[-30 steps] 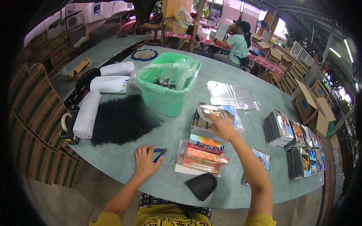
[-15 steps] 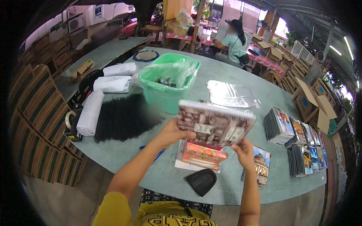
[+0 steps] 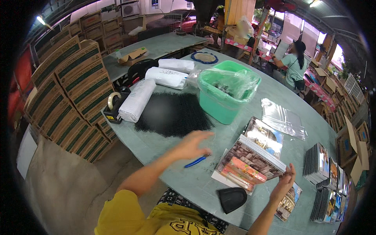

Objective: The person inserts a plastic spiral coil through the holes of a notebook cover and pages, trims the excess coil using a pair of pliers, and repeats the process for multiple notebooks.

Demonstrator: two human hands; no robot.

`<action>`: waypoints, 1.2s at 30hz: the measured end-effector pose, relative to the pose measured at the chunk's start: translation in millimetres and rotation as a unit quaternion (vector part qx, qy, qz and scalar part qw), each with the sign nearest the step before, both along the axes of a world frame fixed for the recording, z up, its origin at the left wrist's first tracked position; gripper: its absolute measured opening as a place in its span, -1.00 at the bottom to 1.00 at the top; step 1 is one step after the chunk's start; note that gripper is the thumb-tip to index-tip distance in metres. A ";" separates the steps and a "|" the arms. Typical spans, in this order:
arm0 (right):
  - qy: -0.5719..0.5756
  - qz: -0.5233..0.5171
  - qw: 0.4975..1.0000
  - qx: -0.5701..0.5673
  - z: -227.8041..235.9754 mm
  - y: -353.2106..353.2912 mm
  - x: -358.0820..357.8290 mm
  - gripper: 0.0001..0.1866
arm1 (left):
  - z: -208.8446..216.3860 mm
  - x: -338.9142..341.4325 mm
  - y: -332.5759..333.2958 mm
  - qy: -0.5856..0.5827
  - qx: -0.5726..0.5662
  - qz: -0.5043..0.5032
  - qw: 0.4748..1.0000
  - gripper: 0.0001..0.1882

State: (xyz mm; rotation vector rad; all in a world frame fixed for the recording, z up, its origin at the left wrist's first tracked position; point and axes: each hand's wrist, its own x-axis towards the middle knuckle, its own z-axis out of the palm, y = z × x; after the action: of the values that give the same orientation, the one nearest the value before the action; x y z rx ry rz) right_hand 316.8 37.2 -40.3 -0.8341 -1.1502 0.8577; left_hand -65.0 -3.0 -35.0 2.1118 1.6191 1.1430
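Note:
My right hand (image 3: 285, 183) grips the right end of a spiral notebook (image 3: 254, 153), with its white spine edge up and a brown picture cover. It rests behind an orange-red packet (image 3: 246, 170) lying on a white sheet (image 3: 221, 181). Behind it lies another glossy picture notebook (image 3: 265, 135). My left hand (image 3: 192, 145) is empty, its fingers apart, over the table just above a slim blue tool (image 3: 196, 161). Next to my right wrist, partly hidden, is a notebook with a building on its cover (image 3: 289, 201). A black rounded flat case (image 3: 232, 199) sits near the front edge.
A green bin (image 3: 220, 102) with clear plastic stands beyond a mat of black strands (image 3: 172, 115). White wrapped rolls (image 3: 137, 101) and a tape dispenser (image 3: 115, 105) are left. Clear sleeves (image 3: 284, 119) and notebook stacks (image 3: 316, 162) are right. A person (image 3: 296, 66) sits beyond.
My left hand has let go of the notebook and moved left toward the blue tool. The notebook has come down behind the orange-red packet, still in my right hand. The view has turned left.

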 end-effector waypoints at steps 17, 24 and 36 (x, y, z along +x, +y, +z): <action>-0.235 -0.149 0.957 0.081 26.2 8.9 -43.6 -0.86 | -55.1 -199.3 -43.6 0.310 -0.070 0.525 0.790 -0.67; -0.551 -0.025 0.810 0.198 81.2 -6.0 -140.2 -0.63 | -52.2 -202.7 -38.7 0.233 -0.168 0.502 0.816 -0.69; -0.531 -0.059 0.750 0.390 44.7 -18.1 -123.9 -0.59 | 14.9 -193.7 -35.7 0.043 0.127 0.485 0.864 -0.79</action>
State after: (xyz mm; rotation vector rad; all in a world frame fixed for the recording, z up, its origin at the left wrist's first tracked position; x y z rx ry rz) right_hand 192.9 19.1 4.3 -0.6265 -2.1957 -0.3786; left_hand -258.8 -38.7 -20.1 1.4052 2.8441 1.5808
